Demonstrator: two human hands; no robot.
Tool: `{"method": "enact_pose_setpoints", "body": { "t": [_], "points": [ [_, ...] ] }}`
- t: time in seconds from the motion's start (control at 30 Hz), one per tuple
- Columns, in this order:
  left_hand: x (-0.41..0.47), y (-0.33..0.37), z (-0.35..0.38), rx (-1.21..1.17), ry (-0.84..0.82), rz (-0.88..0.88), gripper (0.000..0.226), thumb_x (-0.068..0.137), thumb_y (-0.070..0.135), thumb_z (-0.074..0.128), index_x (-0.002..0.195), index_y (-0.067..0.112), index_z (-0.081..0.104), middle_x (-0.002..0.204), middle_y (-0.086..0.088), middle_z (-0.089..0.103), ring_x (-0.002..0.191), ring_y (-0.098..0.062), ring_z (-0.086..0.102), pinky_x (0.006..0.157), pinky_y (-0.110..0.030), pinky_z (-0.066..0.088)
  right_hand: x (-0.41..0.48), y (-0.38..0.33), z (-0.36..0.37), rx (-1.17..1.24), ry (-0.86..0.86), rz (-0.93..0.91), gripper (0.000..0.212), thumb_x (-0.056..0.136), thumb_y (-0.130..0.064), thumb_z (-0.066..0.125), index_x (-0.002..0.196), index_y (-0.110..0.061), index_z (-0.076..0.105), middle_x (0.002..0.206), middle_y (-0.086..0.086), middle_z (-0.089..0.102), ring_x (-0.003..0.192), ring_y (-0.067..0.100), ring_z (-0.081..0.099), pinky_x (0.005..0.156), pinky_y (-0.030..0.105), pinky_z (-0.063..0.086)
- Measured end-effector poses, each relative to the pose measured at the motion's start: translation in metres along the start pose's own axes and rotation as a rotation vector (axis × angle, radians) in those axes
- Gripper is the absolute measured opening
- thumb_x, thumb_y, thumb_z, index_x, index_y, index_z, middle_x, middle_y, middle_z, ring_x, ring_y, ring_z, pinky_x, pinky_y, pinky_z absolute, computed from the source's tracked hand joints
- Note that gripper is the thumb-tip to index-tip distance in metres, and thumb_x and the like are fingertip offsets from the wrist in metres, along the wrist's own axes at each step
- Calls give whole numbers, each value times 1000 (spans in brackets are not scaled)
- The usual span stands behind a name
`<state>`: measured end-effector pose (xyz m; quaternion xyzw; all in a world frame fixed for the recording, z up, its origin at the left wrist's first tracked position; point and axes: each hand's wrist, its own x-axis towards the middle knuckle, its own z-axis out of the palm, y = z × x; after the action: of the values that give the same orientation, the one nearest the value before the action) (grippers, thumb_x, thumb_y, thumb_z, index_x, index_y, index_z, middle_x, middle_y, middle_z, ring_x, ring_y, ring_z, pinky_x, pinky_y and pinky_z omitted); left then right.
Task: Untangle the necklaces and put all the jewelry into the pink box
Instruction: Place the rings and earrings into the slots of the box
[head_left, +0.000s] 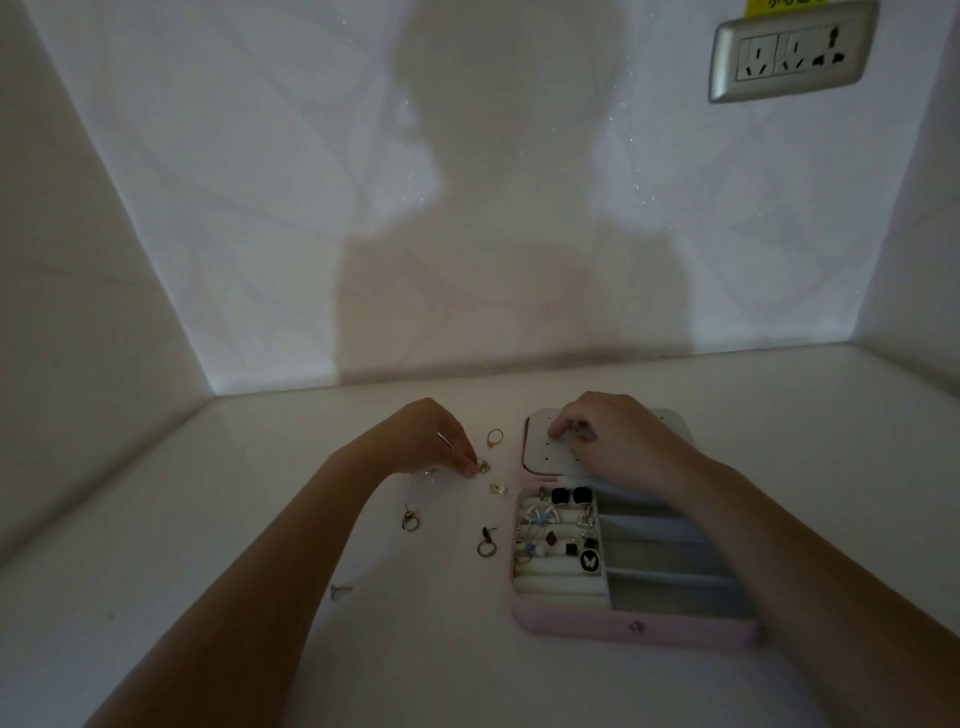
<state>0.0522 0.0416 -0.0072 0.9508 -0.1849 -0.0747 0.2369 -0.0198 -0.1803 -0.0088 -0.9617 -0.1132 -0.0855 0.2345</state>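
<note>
The pink box (623, 626) lies open on the white table, its white lid panel (543, 447) folded back. Several earrings and rings (558, 535) sit in its left cushioned section; the grey compartments (670, 571) to the right look bare. My left hand (431, 436) pinches a small gold piece (484, 466) on the table. My right hand (618, 436) rests on the lid panel with fingers curled at its holes; what they hold is hidden. Loose on the table: a gold ring (494, 436), a small stud (497, 487), two hoop earrings (409, 518) (487, 543).
A tiny bluish piece (340, 591) lies near my left forearm. The table sits in a white alcove with walls close on the left, back and right. A wall socket (789, 54) is high at the right. Lighting is dim.
</note>
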Motion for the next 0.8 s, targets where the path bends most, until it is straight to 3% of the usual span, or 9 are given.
{"method": "enact_pose_setpoints", "body": {
  "t": [0.1,0.27,0.37,0.43,0.53,0.67,0.8],
  "points": [
    [-2,5,-9,26,22,47,12,73,25,80,83,19,77,85,7,73,80,-3,66,81,-23,51,1,0,0,3,4,-8,28,95,-10,48,113,-18,68,119,-1,60,101,8,52,81,17,34],
    [-20,31,-26,-59,49,79,11,77,22,77,76,13,72,75,3,73,74,-8,68,71,-20,54,0,-1,0,84,24,-13,27,96,-10,49,114,-18,67,122,-3,62,102,5,53,81,13,37],
    [-38,49,-23,-164,3,144,16,77,17,77,81,4,67,74,0,73,69,-5,67,66,-16,52,0,-4,-4,225,57,-7,28,94,-7,50,108,-21,70,117,-7,65,97,1,54,73,5,37],
    [-51,59,-20,-238,-25,192,15,76,16,77,81,6,68,76,-3,74,70,-7,68,65,-15,50,0,-5,-6,282,63,-1,27,92,-6,52,104,-23,70,112,-8,67,99,2,58,77,8,41],
    [-69,65,-17,-348,-77,225,13,74,20,77,82,13,72,81,-5,75,78,-15,69,70,-19,53,0,-7,-7,256,62,2,24,93,-8,53,100,-23,70,109,-5,68,97,7,60,81,17,45],
    [-87,66,-13,-407,-132,248,19,69,27,74,84,14,74,84,1,75,84,-13,71,82,-22,53,-3,-7,-6,205,27,-26,24,94,-7,53,106,-18,70,107,-6,64,91,4,54,69,7,36],
    [-98,67,-11,-403,-146,263,14,72,20,76,82,11,72,83,-3,75,82,-17,72,81,-24,55,-3,-7,-7,156,13,-46,25,92,-4,54,108,-16,70,115,-1,66,93,3,52,81,14,36]
  ]
}}
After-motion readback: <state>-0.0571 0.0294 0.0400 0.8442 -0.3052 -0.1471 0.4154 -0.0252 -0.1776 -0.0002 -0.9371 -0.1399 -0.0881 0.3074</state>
